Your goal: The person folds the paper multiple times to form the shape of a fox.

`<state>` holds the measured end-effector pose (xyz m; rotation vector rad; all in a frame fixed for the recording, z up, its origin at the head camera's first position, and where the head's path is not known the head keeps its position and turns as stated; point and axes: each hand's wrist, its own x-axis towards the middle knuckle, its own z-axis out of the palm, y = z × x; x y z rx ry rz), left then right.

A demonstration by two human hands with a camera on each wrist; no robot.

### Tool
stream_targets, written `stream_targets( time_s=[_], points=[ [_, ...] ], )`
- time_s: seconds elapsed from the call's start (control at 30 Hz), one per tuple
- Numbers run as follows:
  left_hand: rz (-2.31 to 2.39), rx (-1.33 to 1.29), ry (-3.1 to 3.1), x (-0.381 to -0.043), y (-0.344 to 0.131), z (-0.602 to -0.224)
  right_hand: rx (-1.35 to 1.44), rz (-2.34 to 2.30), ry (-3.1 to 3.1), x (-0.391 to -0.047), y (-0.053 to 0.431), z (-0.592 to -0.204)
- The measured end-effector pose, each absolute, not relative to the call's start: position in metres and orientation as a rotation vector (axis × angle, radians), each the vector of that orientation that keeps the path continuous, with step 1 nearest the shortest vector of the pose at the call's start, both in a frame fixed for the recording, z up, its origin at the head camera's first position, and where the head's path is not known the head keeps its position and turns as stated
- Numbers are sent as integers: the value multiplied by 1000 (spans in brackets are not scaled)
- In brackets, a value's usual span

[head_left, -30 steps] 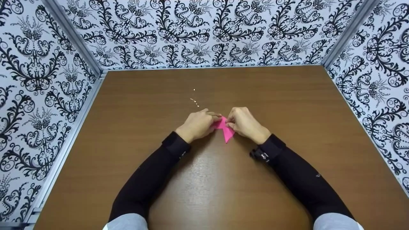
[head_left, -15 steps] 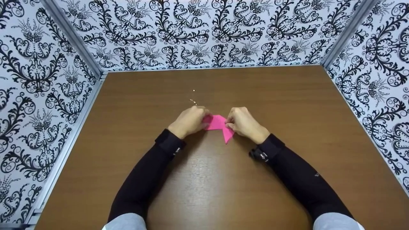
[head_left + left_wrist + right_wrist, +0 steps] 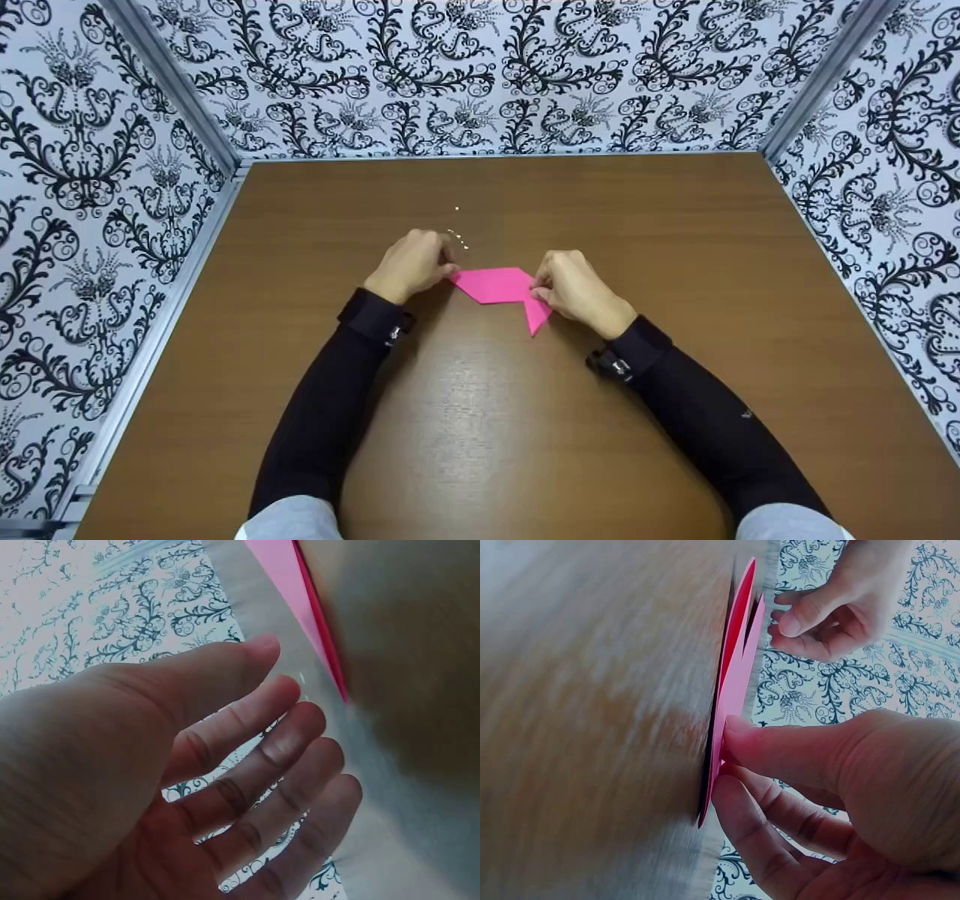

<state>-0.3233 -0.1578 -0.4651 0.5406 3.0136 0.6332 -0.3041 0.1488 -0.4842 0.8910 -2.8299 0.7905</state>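
Note:
A pink folded paper (image 3: pixel 495 286) lies at the middle of the table, a pointed end on the left and a narrow flap angled toward me on the right. My right hand (image 3: pixel 576 291) pinches its right part between thumb and fingers; the right wrist view shows this hold up close on the paper (image 3: pixel 735 682). At the paper's left tip is my left hand (image 3: pixel 415 264). In the left wrist view that hand (image 3: pixel 225 757) has loosely bent fingers and a gap between them and the paper (image 3: pixel 304 604). Layers of the paper stand slightly apart in the right wrist view.
Small pale specks (image 3: pixel 459 240) lie on the brown wooden table (image 3: pixel 465 420), just beyond my left hand. Black-and-white patterned walls (image 3: pixel 480 82) enclose the table's back and sides, with metal rails at the corners.
My left hand has moved left along the paper and come off its left end. More of the paper's left part shows now. The right hand keeps its pinch in place.

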Motion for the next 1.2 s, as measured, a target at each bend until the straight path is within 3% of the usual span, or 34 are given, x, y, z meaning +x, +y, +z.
stream_targets(
  time_s=[0.57,1.2],
  points=[
    [584,405,2982,-321,-159,-471,894,791,-2830,-301,148,-485],
    [602,463,2959,-323,-158,-470,879,786,-2819,-301,147,-484]
  ],
)
